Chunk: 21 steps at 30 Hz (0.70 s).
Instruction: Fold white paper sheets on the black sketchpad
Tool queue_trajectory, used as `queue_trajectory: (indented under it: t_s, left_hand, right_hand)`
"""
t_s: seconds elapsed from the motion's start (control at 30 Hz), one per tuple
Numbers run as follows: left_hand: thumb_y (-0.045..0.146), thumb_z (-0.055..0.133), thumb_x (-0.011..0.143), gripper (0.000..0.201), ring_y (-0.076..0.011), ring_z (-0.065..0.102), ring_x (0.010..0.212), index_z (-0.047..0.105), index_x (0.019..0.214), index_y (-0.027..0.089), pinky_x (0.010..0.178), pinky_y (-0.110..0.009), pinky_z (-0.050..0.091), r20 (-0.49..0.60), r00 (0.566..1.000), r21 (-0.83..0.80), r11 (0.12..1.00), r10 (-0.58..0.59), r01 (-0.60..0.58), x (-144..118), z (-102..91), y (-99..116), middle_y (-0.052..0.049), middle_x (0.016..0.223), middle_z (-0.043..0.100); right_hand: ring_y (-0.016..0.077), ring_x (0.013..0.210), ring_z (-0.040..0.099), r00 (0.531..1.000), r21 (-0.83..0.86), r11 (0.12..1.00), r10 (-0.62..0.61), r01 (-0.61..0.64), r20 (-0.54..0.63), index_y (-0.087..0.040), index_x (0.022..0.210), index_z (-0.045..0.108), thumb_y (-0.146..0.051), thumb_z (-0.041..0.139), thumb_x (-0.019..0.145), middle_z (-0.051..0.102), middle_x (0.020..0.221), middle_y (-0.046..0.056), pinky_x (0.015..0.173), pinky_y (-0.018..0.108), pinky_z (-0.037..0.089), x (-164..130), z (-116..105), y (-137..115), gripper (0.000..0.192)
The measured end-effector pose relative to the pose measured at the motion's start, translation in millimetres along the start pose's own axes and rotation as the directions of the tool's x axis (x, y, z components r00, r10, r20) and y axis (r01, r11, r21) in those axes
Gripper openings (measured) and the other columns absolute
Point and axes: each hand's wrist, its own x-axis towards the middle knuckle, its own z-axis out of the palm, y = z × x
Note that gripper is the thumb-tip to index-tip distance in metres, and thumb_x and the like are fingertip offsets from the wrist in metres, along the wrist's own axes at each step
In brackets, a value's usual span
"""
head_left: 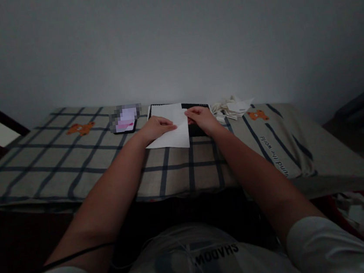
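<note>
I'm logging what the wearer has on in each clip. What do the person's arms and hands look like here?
Both forearms are bare, with short white sleeves ending near the elbows. The left hand and right hand wear no gloves; no rings or watch can be made out in the dim light. A thin dark cable crosses the left arm, and thin white cords run over the shirt.

The white rectangular paper sheet (171, 131) looks smooth and matt. Under it lies a black flat board (196, 117) with a slightly glossy, hard surface, maybe plastic. The beige checked cloth cover (73, 162) with dark blue lines is soft woven fabric, matt. The pile of white crumpled paper pieces (233, 106) looks creased and rough.
</note>
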Motion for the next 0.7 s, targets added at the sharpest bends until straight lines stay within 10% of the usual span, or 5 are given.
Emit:
queue_trajectory:
  t_s: [0.7]
  left_hand:
    - [0.039, 0.078, 0.073, 0.023, -0.0132, 0.058, 0.067, 0.077, 0.075, 0.017, 0.064, -0.026, 0.041, 0.053, 0.998, 0.054, 0.998, 0.016, -0.019, 3.0, -3.2, -4.9, -0.004, 0.076, 0.073]
  right_hand:
    - [0.0109, 0.067, 0.061, 0.993, 0.180, 0.982, 0.041, -0.060, 0.108, -0.017, 0.071, 0.069, -0.047, 0.083, 0.073, 0.068, 0.074, 0.001, 0.068, 0.026, 0.053, 0.9, -1.1, 7.3, 0.032]
